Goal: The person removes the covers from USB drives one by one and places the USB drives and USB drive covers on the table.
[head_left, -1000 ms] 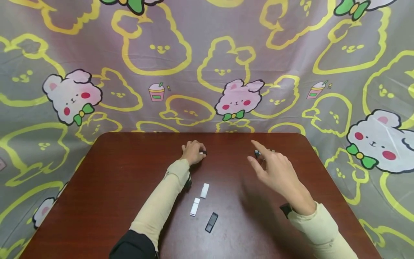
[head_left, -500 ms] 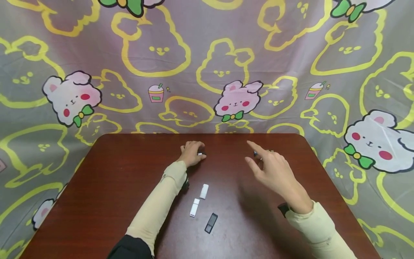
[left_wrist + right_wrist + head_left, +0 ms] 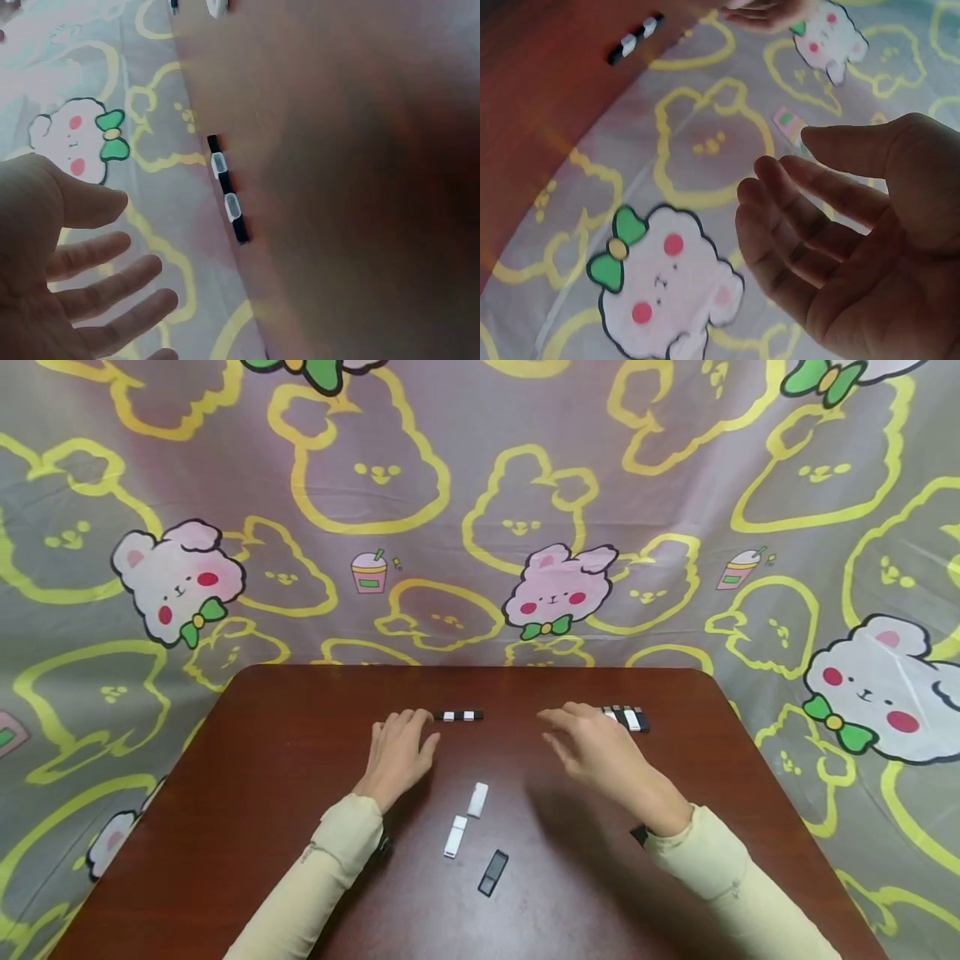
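My left hand (image 3: 397, 756) hovers over the table with relaxed fingers, just left of a row of small black and white cap-like pieces (image 3: 459, 716). In the left wrist view that row (image 3: 228, 187) alternates black and white, with hollow-looking white pieces. My right hand (image 3: 603, 756) is held loosely in the air and grips nothing. Beyond it, black and white USB sticks (image 3: 632, 720) lie side by side, partly hidden by the hand. Nearer to me are a white stick (image 3: 453, 837), another white piece (image 3: 477, 800) and a black USB stick (image 3: 492, 872).
The brown table (image 3: 285, 777) has rounded far corners. Behind it hangs a grey curtain (image 3: 427, 460) with yellow outlines and cartoon faces, right at the back edge.
My left hand has drawn back leftward and toward me from the row, exposing its pieces. My right hand has shifted slightly left, uncovering more of the sticks. The nearer three pieces stay put.
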The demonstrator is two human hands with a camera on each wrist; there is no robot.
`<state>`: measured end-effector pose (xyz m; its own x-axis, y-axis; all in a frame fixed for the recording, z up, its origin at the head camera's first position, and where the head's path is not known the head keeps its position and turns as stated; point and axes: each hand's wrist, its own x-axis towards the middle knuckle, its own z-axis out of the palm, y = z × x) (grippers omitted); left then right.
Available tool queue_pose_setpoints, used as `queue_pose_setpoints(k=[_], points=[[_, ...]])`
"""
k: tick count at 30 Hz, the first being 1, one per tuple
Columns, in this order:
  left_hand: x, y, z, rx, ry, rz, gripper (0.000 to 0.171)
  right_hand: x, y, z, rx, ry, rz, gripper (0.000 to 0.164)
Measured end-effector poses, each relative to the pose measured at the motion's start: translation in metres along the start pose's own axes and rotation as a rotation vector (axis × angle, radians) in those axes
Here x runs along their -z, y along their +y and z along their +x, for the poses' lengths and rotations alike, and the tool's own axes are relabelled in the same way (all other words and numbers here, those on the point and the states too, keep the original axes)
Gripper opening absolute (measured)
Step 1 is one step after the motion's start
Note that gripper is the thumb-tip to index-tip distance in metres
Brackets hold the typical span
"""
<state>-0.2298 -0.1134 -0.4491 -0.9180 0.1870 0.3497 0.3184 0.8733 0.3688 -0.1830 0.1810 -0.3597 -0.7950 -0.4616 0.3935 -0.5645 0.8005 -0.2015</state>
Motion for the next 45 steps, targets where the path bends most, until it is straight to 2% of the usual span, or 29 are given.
queue_pose_setpoints(k=[6,12,20,24,31,34,37,40,45], points=[[0.018,-0.004,-0.033,0.002,0.043,0.026,0.024,-0.028,-0.006,0.01,0.17,-0.141,0.007,0.031],[0.029,-0.001,-0.053,0.031,0.04,0.016,0.022,-0.064,-0.008,0.02,0.314,-0.283,-0.02,0.036],[0.031,0.005,-0.064,0.027,0.048,0.029,0.021,-0.103,-0.009,0.023,0.427,-0.391,-0.048,0.028],[0.031,0.006,-0.066,0.021,0.054,0.032,0.02,-0.114,-0.008,0.02,0.444,-0.428,-0.058,0.026],[0.033,0.007,-0.065,0.006,0.068,0.046,0.019,-0.121,-0.008,0.019,0.502,-0.375,-0.135,0.015],[0.032,0.009,-0.063,-0.011,0.069,0.046,0.019,-0.123,-0.006,0.017,0.5,-0.362,-0.147,0.015],[0.031,0.013,-0.061,-0.03,0.067,0.039,0.018,-0.121,-0.003,0.016,0.462,-0.352,-0.146,0.014],[0.03,0.018,-0.057,-0.055,0.07,0.027,0.018,-0.113,0.0,0.016,0.38,-0.325,-0.106,0.014],[0.03,0.031,-0.045,-0.094,0.068,-0.016,0.018,-0.091,-0.002,0.02,0.247,-0.225,-0.021,0.018]])
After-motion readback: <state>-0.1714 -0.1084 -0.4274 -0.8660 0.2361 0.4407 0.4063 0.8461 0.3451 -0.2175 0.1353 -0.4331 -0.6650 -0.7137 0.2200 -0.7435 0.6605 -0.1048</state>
